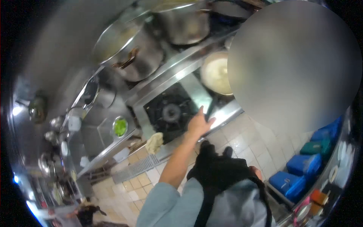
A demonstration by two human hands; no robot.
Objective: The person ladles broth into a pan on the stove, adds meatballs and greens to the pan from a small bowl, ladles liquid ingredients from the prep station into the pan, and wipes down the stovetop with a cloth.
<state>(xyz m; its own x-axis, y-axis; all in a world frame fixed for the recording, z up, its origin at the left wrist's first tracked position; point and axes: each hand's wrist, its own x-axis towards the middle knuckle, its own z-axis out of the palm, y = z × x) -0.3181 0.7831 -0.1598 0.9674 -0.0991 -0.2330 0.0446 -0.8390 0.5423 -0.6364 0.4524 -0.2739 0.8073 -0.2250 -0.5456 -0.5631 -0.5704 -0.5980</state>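
Observation:
My left hand (199, 124) reaches out over the front edge of the stove with index finger and thumb apart. Close to its fingertips is the dark handle (210, 109) of a frying pan (216, 72). That pan holds something pale and creamy, and its right part is hidden by a large blurred patch. In front of the hand is a black gas burner (171, 112) with nothing on its grate. My right hand (256, 172) hangs by my side, only a small part showing beside the dark apron (217, 166); its fingers cannot be made out.
Large steel pots (141, 62) stand along the back of the stove. A cloth (154, 143) hangs at the stove's front left corner. A bowl of something green (120, 127) sits on the left counter. Blue bins (287, 182) line the right side, and a floor drain (137, 168) crosses the tiles.

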